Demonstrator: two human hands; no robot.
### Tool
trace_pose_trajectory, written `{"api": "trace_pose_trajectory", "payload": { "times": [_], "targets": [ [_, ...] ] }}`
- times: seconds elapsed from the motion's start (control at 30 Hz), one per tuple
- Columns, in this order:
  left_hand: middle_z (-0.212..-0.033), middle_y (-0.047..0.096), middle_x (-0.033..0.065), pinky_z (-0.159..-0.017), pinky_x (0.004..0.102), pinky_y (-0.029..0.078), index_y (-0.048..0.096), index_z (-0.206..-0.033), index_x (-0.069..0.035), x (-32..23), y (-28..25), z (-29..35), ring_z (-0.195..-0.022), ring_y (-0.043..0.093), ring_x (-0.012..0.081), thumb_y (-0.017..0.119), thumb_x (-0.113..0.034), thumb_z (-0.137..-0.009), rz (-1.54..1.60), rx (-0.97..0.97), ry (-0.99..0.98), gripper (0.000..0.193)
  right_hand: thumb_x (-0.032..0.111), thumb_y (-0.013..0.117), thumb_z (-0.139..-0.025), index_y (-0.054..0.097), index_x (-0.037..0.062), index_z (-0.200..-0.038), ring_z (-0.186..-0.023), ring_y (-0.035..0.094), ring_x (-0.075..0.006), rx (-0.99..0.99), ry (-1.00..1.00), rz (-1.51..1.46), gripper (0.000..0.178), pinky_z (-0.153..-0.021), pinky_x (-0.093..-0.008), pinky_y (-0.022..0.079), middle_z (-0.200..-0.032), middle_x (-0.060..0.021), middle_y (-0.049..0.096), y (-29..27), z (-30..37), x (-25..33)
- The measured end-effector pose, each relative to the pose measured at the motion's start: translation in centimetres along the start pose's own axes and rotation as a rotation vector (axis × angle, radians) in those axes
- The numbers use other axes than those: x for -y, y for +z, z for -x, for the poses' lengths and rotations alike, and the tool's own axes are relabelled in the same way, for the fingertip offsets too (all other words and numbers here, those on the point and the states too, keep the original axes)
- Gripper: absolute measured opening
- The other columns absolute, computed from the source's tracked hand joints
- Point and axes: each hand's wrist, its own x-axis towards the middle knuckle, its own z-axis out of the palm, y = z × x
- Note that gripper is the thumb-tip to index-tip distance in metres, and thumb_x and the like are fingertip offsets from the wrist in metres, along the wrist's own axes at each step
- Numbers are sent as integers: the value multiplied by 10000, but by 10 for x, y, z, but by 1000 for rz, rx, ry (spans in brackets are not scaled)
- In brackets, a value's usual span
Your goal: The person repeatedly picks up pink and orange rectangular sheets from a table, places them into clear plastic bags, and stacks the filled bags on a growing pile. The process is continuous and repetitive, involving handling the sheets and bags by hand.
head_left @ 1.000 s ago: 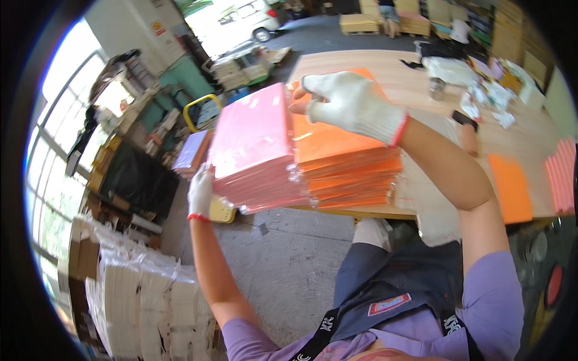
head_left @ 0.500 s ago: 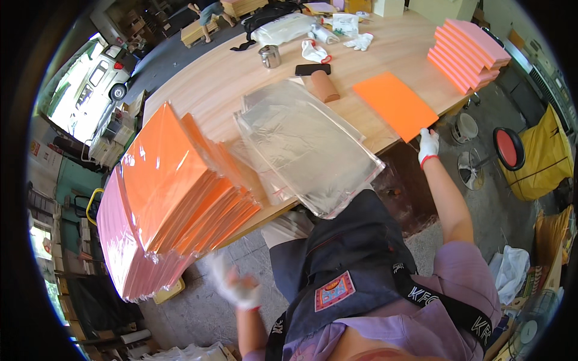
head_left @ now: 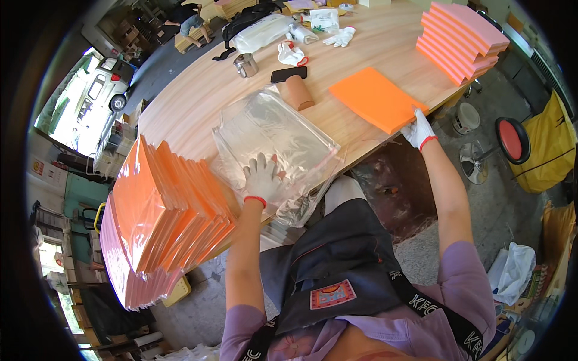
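My left hand (head_left: 262,178), in a white glove with a red cuff, lies with fingers spread on the near part of a pile of clear plastic bags (head_left: 259,123). The bags' near edge droops over the table edge. In my gloved right hand (head_left: 418,130) is the near right corner of an orange stack of sheets (head_left: 376,99), which rests on the table. My right thumb is on top of it; the fingers underneath are partly hidden. To the left stands a tall leaning pile of orange packs in clear wrapping (head_left: 162,204), with pink wrapped packs (head_left: 117,246) beside it.
A brown cylinder (head_left: 299,92), a black phone (head_left: 289,74), a metal cup (head_left: 245,65) and spare gloves (head_left: 341,37) lie farther back on the table (head_left: 192,90). Pink and orange stacks (head_left: 460,42) stand at the far right. A red-seated stool (head_left: 510,139) is right; another person (head_left: 189,24) bends far off.
My left hand has come up from beside the table onto the plastic bags, whose near edge now droops. My right hand now grips the orange stack's corner, with its near edge raised a little.
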Motion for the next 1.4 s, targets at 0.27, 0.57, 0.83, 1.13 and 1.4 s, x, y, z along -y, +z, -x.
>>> {"api": "trace_pose_trajectory", "payload": {
  "times": [0.27, 0.57, 0.83, 1.13, 1.4],
  "targets": [
    [-1031, 636, 163, -712, 483, 549, 594, -1071, -108, -46, -21, -21, -832, 684, 357, 627, -418, -847, -55, 178, -70, 384, 198, 658, -858, 580, 141, -1069, -695, 638, -166, 87, -102, 35, 232, -457, -280, 502, -954, -41, 660, -20, -38, 31],
    [-1071, 618, 126, -840, 430, 517, 596, -1085, -108, 11, -24, 13, -1049, 608, 331, 586, -50, -798, 279, 127, -304, 293, 168, 588, -901, 540, 81, -1240, -1071, 646, -229, 305, -115, -65, 353, -863, -367, 559, -1207, -84, 630, -2, 147, -1],
    [-1138, 613, 126, -916, 406, 479, 606, -1093, -75, 27, 5, 32, -1084, 583, 327, 509, 48, -755, 574, -107, -270, 372, 153, 595, -843, 618, -61, -1123, -752, 710, -209, 504, 441, 17, 352, -658, -323, 592, -920, -117, 709, 19, 216, -83],
    [-1128, 621, 82, -889, 409, 494, 633, -1103, -120, 22, 2, 52, -1083, 574, 319, 572, 18, -748, 397, -294, -242, 386, 214, 565, -915, 558, 55, -993, -349, 370, -91, 474, 305, -50, 177, -324, -222, 264, -597, 2, 507, 26, 226, -116],
    [-960, 665, 49, -625, 404, 523, 637, -1088, -160, 4, -32, 46, -743, 660, 277, 583, -38, -774, 452, -254, -229, 341, 255, 544, -955, 547, 54, -1056, -360, 339, -91, 408, 255, -192, 225, -341, -239, 230, -591, 0, 469, 40, 233, -135]
  ]
}}
